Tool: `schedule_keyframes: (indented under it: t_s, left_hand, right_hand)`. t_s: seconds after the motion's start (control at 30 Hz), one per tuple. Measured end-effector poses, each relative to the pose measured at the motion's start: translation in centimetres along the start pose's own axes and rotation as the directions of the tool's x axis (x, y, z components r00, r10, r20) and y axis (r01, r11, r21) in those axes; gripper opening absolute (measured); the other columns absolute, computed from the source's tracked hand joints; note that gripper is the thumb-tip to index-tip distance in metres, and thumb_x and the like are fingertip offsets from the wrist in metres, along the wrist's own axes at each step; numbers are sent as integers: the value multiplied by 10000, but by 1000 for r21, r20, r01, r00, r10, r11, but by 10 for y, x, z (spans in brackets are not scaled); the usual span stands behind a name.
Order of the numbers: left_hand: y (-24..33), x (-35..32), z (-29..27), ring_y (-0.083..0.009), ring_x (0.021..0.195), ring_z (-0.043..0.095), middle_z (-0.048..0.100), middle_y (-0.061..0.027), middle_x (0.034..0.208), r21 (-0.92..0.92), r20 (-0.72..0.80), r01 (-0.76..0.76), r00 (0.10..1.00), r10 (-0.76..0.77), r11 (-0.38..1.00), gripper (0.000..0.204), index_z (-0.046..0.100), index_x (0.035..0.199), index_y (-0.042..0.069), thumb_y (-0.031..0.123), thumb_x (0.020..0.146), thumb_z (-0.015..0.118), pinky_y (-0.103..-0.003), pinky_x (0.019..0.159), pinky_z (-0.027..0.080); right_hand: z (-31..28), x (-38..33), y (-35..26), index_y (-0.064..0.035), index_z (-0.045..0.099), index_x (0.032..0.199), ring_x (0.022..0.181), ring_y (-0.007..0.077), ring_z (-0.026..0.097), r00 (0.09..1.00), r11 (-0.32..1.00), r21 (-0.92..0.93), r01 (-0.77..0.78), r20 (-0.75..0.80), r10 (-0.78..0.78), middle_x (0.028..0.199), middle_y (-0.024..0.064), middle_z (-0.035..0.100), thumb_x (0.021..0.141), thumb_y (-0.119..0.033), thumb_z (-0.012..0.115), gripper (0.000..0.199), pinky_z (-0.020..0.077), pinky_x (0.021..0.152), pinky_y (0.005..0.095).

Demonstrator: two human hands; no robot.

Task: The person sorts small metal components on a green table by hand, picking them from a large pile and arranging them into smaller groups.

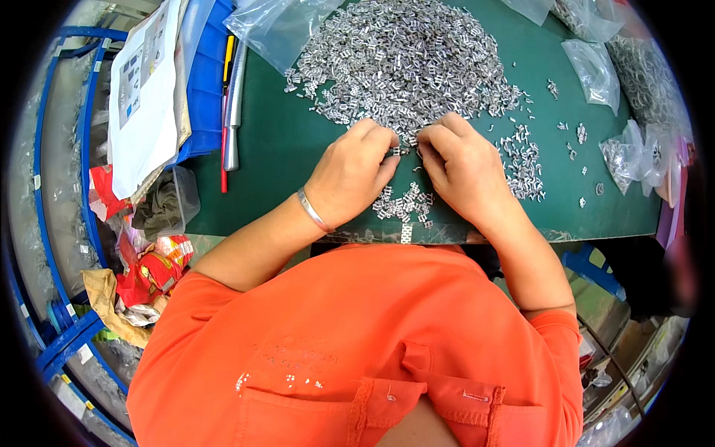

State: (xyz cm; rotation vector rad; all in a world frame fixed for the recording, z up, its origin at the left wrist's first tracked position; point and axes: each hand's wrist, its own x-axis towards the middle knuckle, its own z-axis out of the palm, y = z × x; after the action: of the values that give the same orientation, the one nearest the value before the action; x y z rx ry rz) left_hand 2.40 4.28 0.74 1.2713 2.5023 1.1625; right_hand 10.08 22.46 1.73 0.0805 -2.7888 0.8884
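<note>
A large heap of small silver-grey metal parts lies on the green table. At the heap's near edge, my left hand is closed, its thumb and forefinger pinching a small metal piece. My right hand is beside it, fingers curled and pressed together at the heap; what they hold is hidden. Just below the hands, close to the table's front edge, is a small cluster of similar parts. Right of my right hand lies a loose group of curved pieces.
At the left are a blue bin with papers, a red pen and a metal-bladed tool. Clear plastic bags lie at the right, some with parts inside. Blue shelving stands far left.
</note>
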Motion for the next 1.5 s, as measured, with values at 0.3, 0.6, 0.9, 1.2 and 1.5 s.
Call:
schedule_keyframes:
  t_s: [0.3,0.6,0.9,1.2,1.5]
  left_hand:
    - [1,2,2,-284,710,618,570,-106,877,78,5,-58,998,58,995,191,618,934,28,14,789,742,-381,622,510]
    - [1,3,-3,-288,714,612,557,-109,879,70,48,-71,997,68,995,194,613,926,27,-6,781,737,-377,618,517]
    - [-3,4,-1,-309,721,610,556,-121,876,76,41,-92,995,89,993,212,592,902,24,-35,739,714,-386,612,516]
    - [-5,6,-1,-317,729,619,577,-127,852,123,7,-120,993,120,985,178,610,896,20,-25,749,699,-385,624,519]
    - [2,-12,-24,-218,723,639,623,-93,864,-72,196,-37,979,51,997,103,673,880,13,-8,782,697,-319,627,521]
  right_hand:
    - [9,7,-2,-58,639,883,863,310,614,996,995,-38,90,14,-90,882,92,577,764,-6,641,130,530,704,415]
    - [-15,-3,18,-35,649,921,766,340,647,985,984,179,-7,-170,37,831,131,643,822,5,689,115,531,667,402]
    - [-2,-37,-9,-24,643,883,819,304,618,984,922,361,136,61,-169,875,96,613,779,7,703,125,521,684,393]
    - [9,-6,-1,-43,655,930,839,289,583,982,982,36,188,-17,-187,907,81,579,764,-25,636,168,504,691,393]
    - [-12,-15,21,-49,654,913,832,296,605,991,995,-28,100,-82,-102,895,85,595,801,-15,673,119,521,693,395]
